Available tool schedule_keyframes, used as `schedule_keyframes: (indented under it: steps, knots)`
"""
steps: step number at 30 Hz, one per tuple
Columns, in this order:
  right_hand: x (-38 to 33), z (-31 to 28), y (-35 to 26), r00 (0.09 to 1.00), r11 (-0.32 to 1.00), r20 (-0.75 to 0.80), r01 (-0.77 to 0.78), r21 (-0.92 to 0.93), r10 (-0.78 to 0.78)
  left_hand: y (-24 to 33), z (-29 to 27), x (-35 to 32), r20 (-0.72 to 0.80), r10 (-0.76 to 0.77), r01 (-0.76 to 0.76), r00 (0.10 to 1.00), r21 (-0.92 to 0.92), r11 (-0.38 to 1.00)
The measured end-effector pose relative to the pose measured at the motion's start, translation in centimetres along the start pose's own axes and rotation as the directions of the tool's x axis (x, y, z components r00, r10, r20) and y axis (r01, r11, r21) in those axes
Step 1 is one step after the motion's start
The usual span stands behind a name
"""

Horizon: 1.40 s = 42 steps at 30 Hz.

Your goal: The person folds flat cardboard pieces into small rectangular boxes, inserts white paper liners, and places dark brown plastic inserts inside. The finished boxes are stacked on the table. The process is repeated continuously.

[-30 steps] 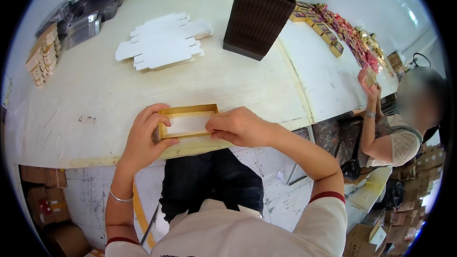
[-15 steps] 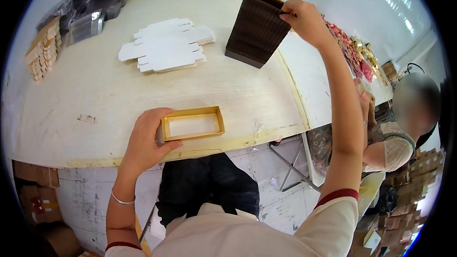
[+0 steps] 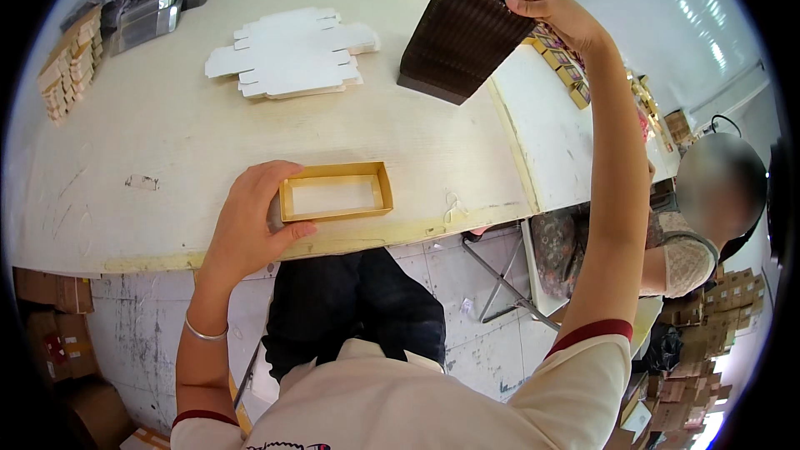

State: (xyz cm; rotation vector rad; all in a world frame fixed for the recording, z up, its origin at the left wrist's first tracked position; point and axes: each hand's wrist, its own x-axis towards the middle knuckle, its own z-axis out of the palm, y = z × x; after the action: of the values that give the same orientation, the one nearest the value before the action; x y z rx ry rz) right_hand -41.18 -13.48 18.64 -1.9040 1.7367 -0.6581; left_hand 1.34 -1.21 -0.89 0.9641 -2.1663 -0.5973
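A small open gold box tray point(image 3: 335, 197) with a pale bottom sits near the front edge of the table. My left hand point(image 3: 244, 221) holds it by its left end, the thumb along the near side and the fingers at the far side. Farther off stands a tall dark brown stack of nested box trays point(image 3: 465, 40), leaning, with a gold inside showing at its top. My right hand point(image 3: 560, 15) is stretched out to it, fingertips pinching its upper right edge.
Flat white die-cut box blanks point(image 3: 292, 58) lie in a pile mid-table. Folded card pieces point(image 3: 73, 67) and clear plastic packs point(image 3: 148, 25) are at the far left. Small gold boxes point(image 3: 567, 73) line the right table. A seated person point(image 3: 687, 254) is on the right.
My right hand has shifted a little up and right at the top of the dark stack. The left hand still holds the gold tray. The whole view has tilted slightly.
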Motion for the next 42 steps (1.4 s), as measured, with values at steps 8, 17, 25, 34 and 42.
schedule_keyframes:
  steps: [8, 17, 25, 34, 42]
  knots:
    - [0.5, 2.2, -1.4, 0.898, 0.783, -0.215, 0.193, -0.592, -0.384, 0.0, 0.0, -0.1, -0.011, 0.022, -0.022, 1.000, 0.001, 1.000]
    - [-4.8, 3.8, -4.7, 0.325, 0.774, -0.746, 0.504, -0.384, -0.581, 0.0, 0.1, 0.3, -0.017, 0.034, -0.035, 0.999, -0.041, 0.999]
    - [-12.8, 18.0, -5.3, 0.947, 0.917, 0.315, -0.175, 0.358, 0.058, 0.8, 0.0, 0.0, 0.059, -0.024, 0.034, 0.998, -0.181, 0.983]
    - [-13.1, 21.1, -4.4, 0.978, 0.924, 0.174, -0.168, 0.342, 0.113, 3.4, 1.0, 0.5, 0.220, -0.032, 0.037, 0.975, -0.018, 0.999]
    - [-15.9, 18.4, -3.2, 0.810, 0.860, 0.289, 0.487, 0.152, -0.510, 1.2, -0.3, 1.2, 0.303, -0.028, 0.053, 0.953, -0.074, 0.996]
